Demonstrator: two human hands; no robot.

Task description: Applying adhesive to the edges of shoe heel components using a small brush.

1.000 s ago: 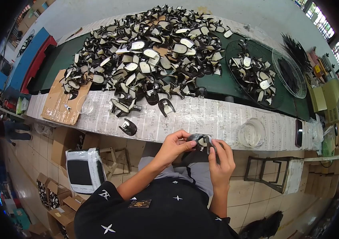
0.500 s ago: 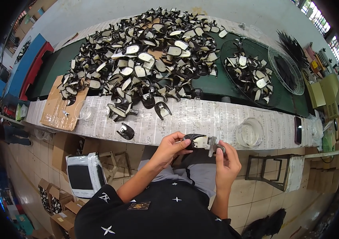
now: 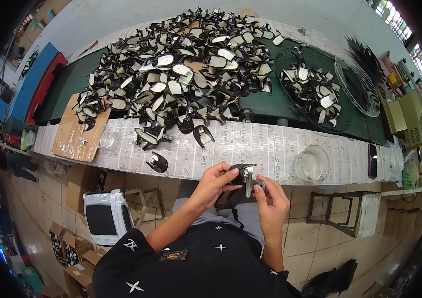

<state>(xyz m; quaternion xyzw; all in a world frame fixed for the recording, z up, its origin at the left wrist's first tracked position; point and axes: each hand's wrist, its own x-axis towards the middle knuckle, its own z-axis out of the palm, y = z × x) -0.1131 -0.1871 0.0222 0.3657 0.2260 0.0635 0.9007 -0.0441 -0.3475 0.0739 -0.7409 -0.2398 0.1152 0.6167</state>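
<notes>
1. A long workbench (image 3: 275,154) crosses the view, its near strip covered in printed pale paper and its farther surface green.
2. A big heap (image 3: 171,74) of curved black pieces with pale inner faces fills the bench's middle and left.
3. Below, seen from above, is the wearer's black shirt (image 3: 186,275) with white star-like marks.
4. A round dark mesh tray (image 3: 284,62), right of the heap, holds a smaller pile of similar pieces.
5. A plastic-wrapped seat (image 3: 102,218) with a black pad stands on the floor at left.
6. A flat cardboard sheet (image 3: 67,141) lies on the bench's left part, pieces over its upper edge.
7. A pale wire basket (image 3: 372,92), tilted, stands beyond the tray.
8. The left hand (image 3: 213,186) pinches a piece between thumb and fingers; the right hand (image 3: 271,202), close beside it, grips a fitting with thumb and fingertips.
9. A clear round tub (image 3: 312,164) sits on the paper, right of the hands.
10. The held black curved piece (image 3: 236,172) is at the bench's near edge, in front of the body.
11. The grey metal fitting (image 3: 248,187) meets its right side; whether they are joined is unclear.
</notes>
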